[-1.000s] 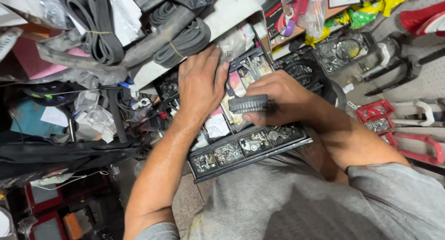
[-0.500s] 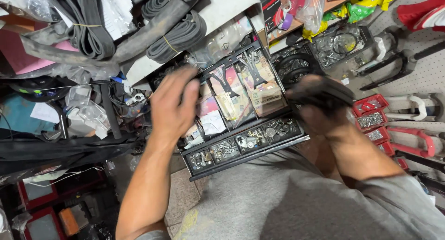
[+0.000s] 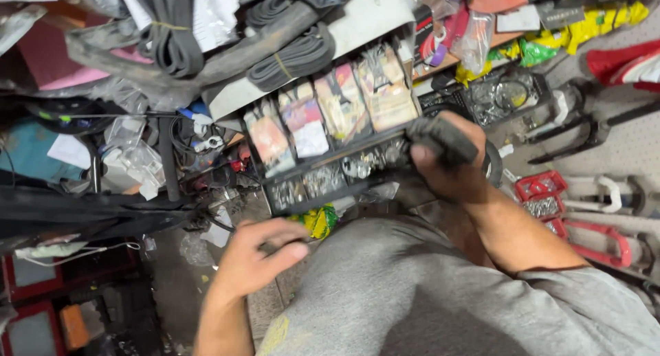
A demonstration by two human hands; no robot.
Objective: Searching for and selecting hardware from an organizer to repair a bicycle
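My right hand (image 3: pixel 450 177) is closed around a black ribbed rubber grip (image 3: pixel 443 137), held at the right end of a black compartment tray (image 3: pixel 385 137). The tray holds small plastic bags of parts (image 3: pixel 344 108) in its rear sections and heaps of small metal pieces (image 3: pixel 323 181) along its front row. My left hand (image 3: pixel 256 260) hovers below the tray's front edge, close to my grey shirt (image 3: pixel 412 294), fingers spread and nothing visible in it.
Rolled black tyres and inner tubes (image 3: pixel 289 57) lie above the tray. Red brackets and a small red bin of metal parts (image 3: pixel 543 194) sit on the right. Wires, plastic bags and a black bar (image 3: pixel 96 215) crowd the left; a yellow-green packet (image 3: pixel 320 220) lies under the tray.
My left hand has pulled back out of the tray and down toward my body. My right hand has carried the black grip to the tray's right end.
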